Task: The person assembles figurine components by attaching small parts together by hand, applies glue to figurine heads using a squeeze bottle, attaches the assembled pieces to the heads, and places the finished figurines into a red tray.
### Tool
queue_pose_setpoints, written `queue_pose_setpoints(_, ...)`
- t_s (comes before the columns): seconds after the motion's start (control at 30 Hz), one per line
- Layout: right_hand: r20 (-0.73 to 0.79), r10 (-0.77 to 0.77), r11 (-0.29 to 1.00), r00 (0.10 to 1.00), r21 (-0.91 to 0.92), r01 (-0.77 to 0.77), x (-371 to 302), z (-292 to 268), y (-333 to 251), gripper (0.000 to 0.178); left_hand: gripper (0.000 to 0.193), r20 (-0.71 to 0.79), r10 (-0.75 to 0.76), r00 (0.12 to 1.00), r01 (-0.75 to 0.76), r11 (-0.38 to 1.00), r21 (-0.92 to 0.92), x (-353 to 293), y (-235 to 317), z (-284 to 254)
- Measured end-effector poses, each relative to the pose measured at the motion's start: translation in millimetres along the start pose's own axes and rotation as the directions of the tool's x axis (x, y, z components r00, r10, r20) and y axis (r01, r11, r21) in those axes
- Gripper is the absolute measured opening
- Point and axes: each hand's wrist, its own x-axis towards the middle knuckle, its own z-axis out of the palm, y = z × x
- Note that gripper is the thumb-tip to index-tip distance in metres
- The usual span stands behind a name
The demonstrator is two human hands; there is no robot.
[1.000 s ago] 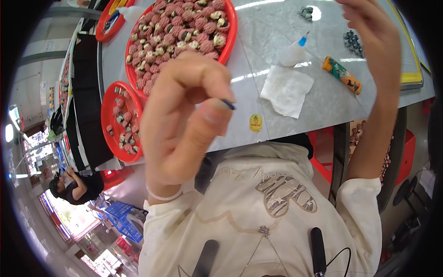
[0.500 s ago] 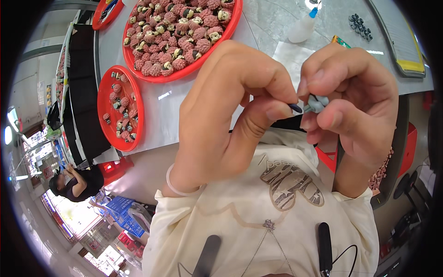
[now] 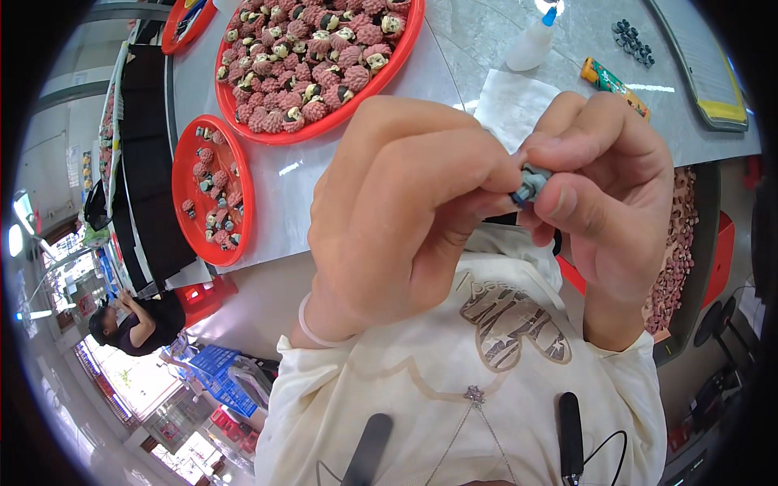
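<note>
Since the prior frame, our left hand (image 3: 401, 206) has carried the dark blue piece (image 3: 517, 198) from just beside the small grey-blue figure (image 3: 533, 180) to its lower end, where they now appear to touch. Left finger and thumb pinch the piece; our right hand (image 3: 612, 182) grips the figure, near the table (image 3: 474, 53) edge. We judge the joining under way, unfinished (fingertips partly hide the contact). Clustered small dark pieces (image 3: 634, 44) on the table suggest more remain.

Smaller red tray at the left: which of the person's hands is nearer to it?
Left. The left hand is right of the smaller red tray, apart from it; the right hand is farther right, beyond the left hand.
</note>
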Motion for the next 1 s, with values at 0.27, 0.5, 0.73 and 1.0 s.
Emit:
queue_pose_setpoints(0.27, 0.069, -0.172, 0.983, 0.983, -0.049, 0.175, 3.0, -0.2, 6.4, 0.018, 0.015, -0.043, 0.002, 0.999, -0.002, 1.0, 0.002, -2.7, 2.7, 0.4)
queue_pose_setpoints(0.5, 0.063, 0.005, 0.994, 0.998, 0.106, -0.012, 1.9, 1.6, 9.2, 0.019, 0.017, 0.022, 0.173, 0.985, -0.172, 0.936, 0.309, -3.4, 3.8, -3.7)
queue_pose_setpoints(0.73, 0.056, 0.144, 0.96, 0.988, 0.235, -0.154, 1.3, 3.6, 11.7, 0.021, 0.019, -0.069, 0.235, 0.969, -0.214, 0.949, 0.233, -9.6, -9.8, 3.4)
queue_pose_setpoints(1.0, 0.036, 0.163, 0.943, 0.986, 0.287, -0.166, 1.9, 5.4, 14.4, 0.023, 0.019, -0.107, 0.016, 0.994, -0.021, 0.999, -0.039, -7.5, -10.2, 6.7)
